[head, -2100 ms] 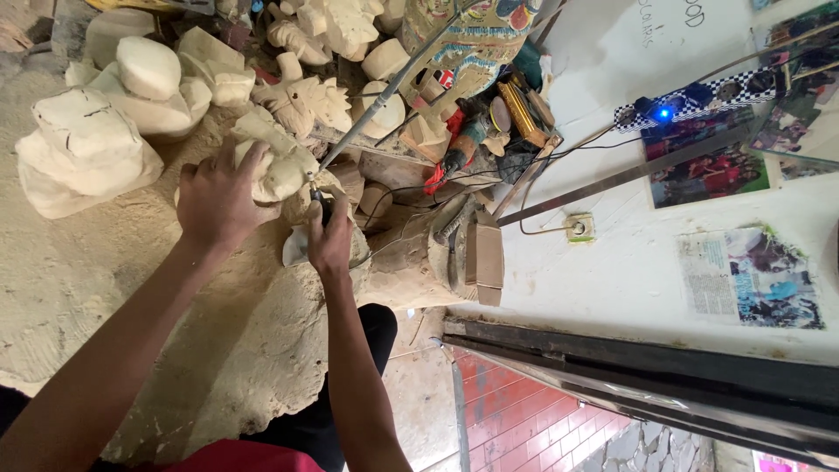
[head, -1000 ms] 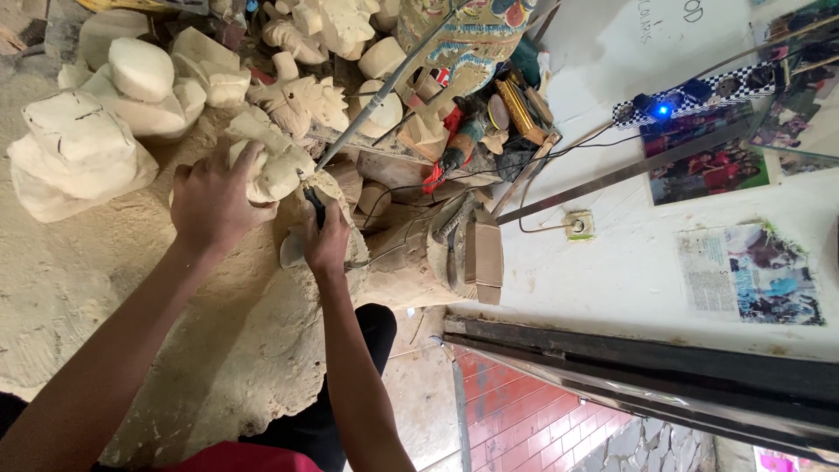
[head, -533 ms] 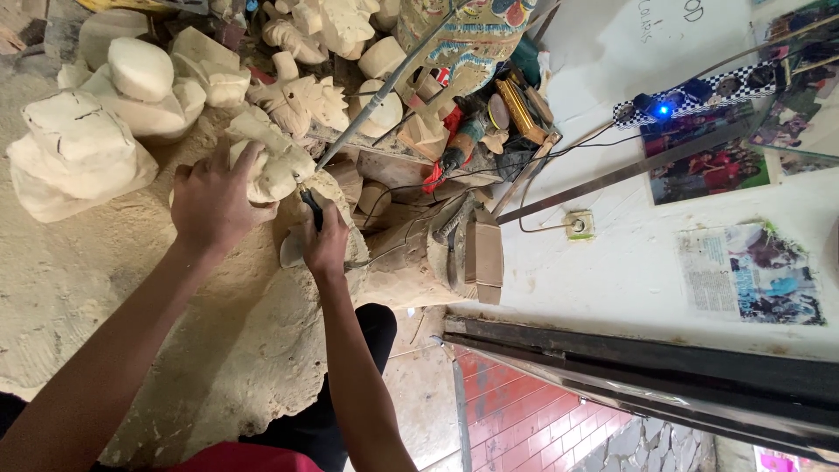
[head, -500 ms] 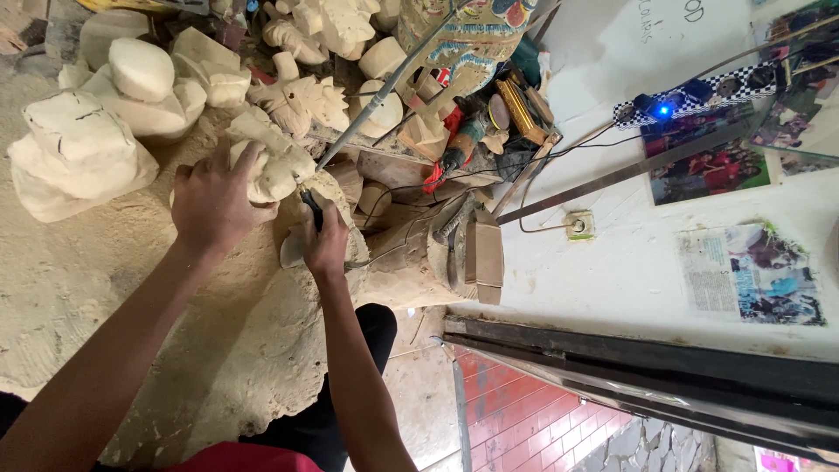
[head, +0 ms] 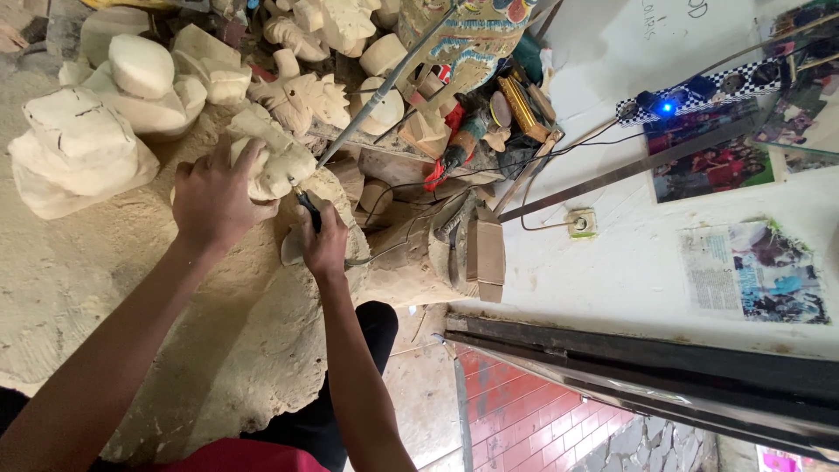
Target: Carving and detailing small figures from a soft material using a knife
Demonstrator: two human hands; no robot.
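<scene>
Head view, items by size: sawdust-covered work surface (head: 105, 288); heap of pale rough-cut wooden figures (head: 131, 79) behind; left hand (head: 212, 199) clasped over pale wooden carving (head: 278, 162); right hand (head: 325, 243) fisted around dark-handled carving tool (head: 307, 205), tip touching the carving.

2 hands (head: 214, 197), 1 carving tool (head: 308, 208), 1 wall socket (head: 579, 223), 3 wall pics (head: 756, 271)

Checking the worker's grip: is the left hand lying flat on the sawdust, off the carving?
No, the left hand is wrapped around the pale carving while the right hand holds a dark tool to it.
</scene>
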